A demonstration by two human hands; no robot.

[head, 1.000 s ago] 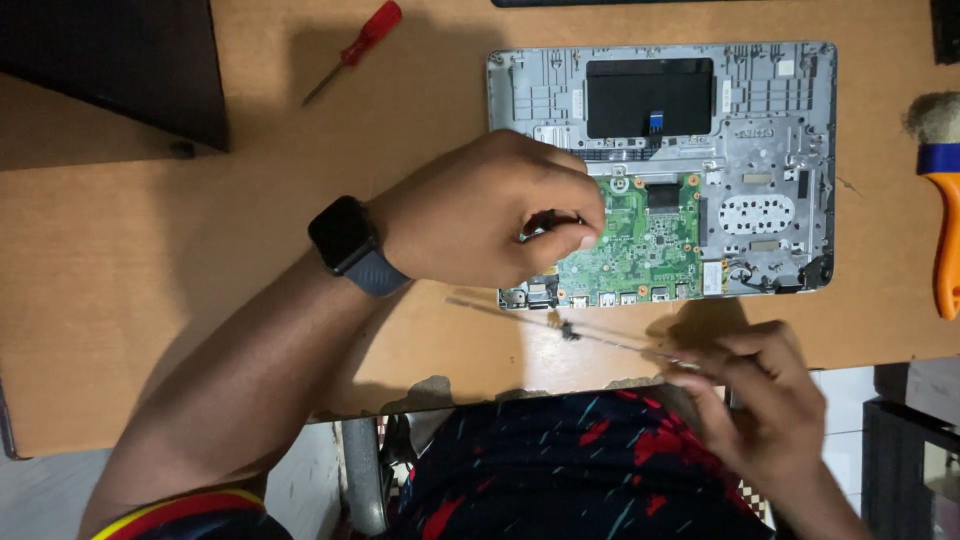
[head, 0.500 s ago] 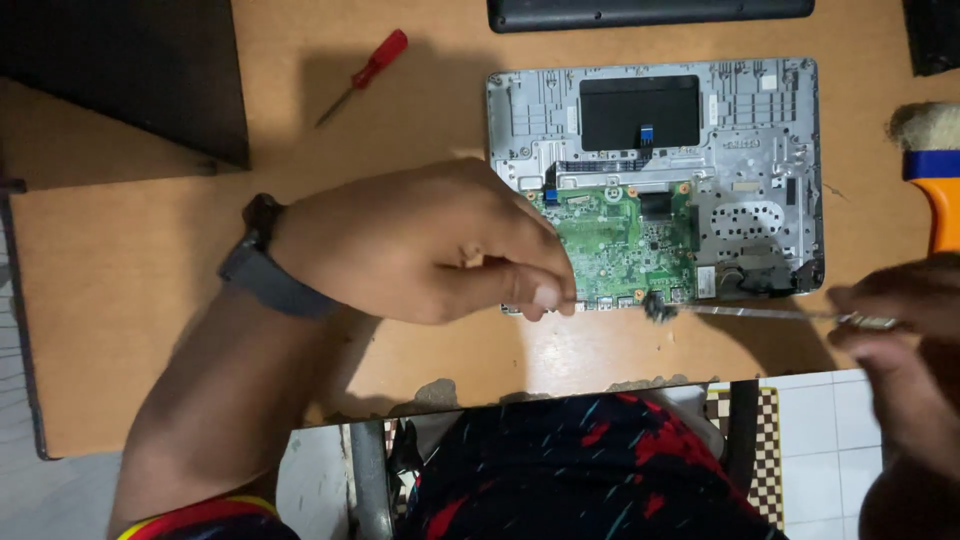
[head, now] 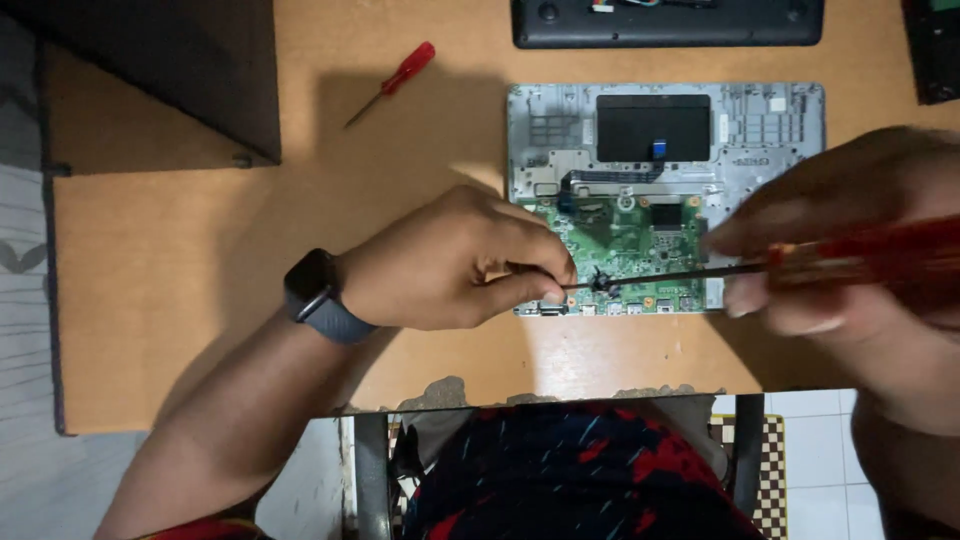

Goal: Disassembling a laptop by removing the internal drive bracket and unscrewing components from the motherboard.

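Observation:
An opened silver laptop chassis (head: 770, 125) lies on the wooden table, with a green circuit board (head: 640, 245) in its near half and a black rectangular panel (head: 652, 128) farther back. My left hand (head: 450, 265), with a dark watch on its wrist, pinches the tip of a long screwdriver shaft (head: 680, 274) at the board's near-left corner. A small dark screw (head: 601, 281) sits on the shaft near my fingertips. My right hand (head: 850, 260), close to the camera and blurred, grips the red-handled screwdriver (head: 870, 255) and covers the chassis's right end.
A second small red screwdriver (head: 392, 80) lies on the table at the back left. A dark slanted panel (head: 170, 70) fills the far left corner. A black laptop cover (head: 665, 22) lies along the back edge. The table's near edge is chipped above my lap.
My right hand has risen toward the camera and moved up over the chassis's right end. The screwdriver shaft now lies across the board, with my left fingers at its tip.

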